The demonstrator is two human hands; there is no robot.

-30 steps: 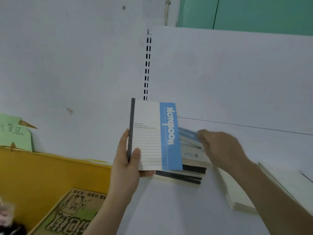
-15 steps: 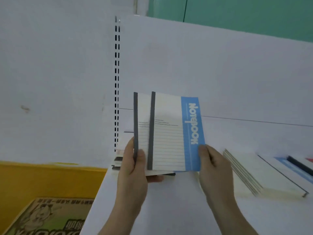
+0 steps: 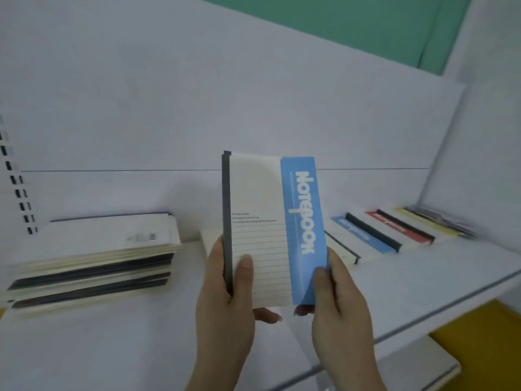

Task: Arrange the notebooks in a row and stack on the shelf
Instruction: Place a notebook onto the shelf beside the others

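While my left hand [image 3: 225, 289] & right hand [image 3: 335, 300] pinch the blue notebooks [image 3: 270, 227] upright by the bottom edges, the back copy could slip, hitting the row [image 3: 375, 235].

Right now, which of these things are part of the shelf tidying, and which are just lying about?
Part of the job:
held notebooks, gripped by left hand and right hand
stack of notebooks
row of notebooks
shelf

Lying about:
yellow surface below

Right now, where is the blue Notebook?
The blue Notebook is upright mid-frame above the shelf, gripped by the left hand and right hand.
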